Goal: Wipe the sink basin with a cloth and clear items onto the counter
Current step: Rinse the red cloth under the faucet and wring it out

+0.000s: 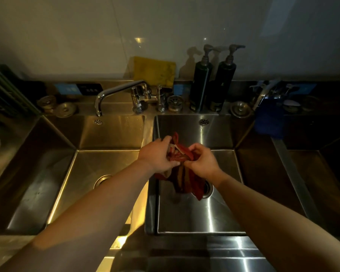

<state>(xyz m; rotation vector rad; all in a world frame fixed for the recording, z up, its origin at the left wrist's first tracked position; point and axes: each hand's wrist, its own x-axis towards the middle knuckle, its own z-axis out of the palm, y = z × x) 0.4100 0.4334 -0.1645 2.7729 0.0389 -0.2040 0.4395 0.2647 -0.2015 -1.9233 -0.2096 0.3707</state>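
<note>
Meanwhile, both hands, left hand (158, 154) and right hand (201, 160), grip a red cloth (182, 179) bunched between the fingers; wringing evenly over the basin (194, 213) below seems wise.

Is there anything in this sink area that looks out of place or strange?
Mostly no. One oddity: a yellow cloth leans against the wall behind the tap rather than hanging or lying flat. Several drain strainers sit loose on the back ledge. Both hands hold the red cloth over the right basin.
</note>
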